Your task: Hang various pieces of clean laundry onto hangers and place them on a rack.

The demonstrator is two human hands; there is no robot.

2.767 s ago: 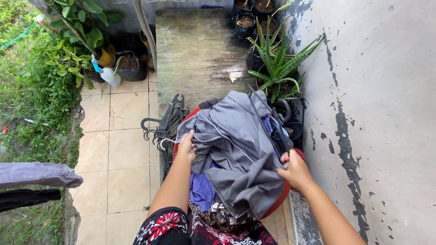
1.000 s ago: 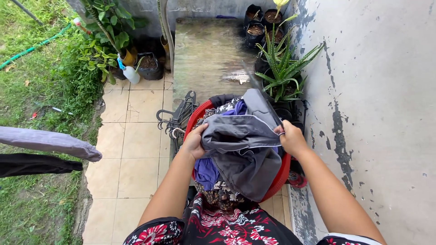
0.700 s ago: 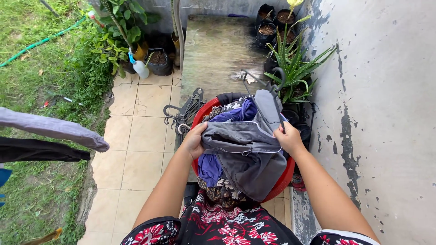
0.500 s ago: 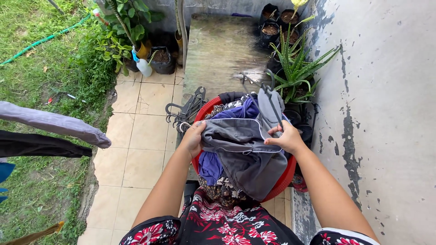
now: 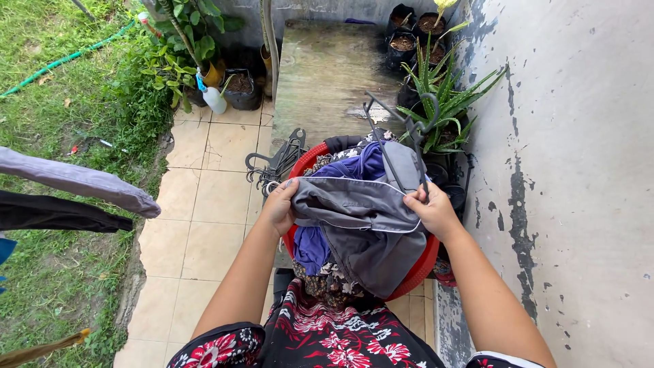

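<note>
Since a moment ago your left hand (image 5: 278,208) has drawn the grey garment (image 5: 361,218) wider over the red basket (image 5: 417,267); your right hand (image 5: 430,210) grasps garment and black hanger (image 5: 402,146) together. Threading it comes next, by my judgement

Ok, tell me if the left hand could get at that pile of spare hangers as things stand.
Probably yes. The spare hangers lie on the tiles just beyond the left hand, beside the red basket, with nothing between. But that hand grips the grey garment and would have to let go first.
</note>
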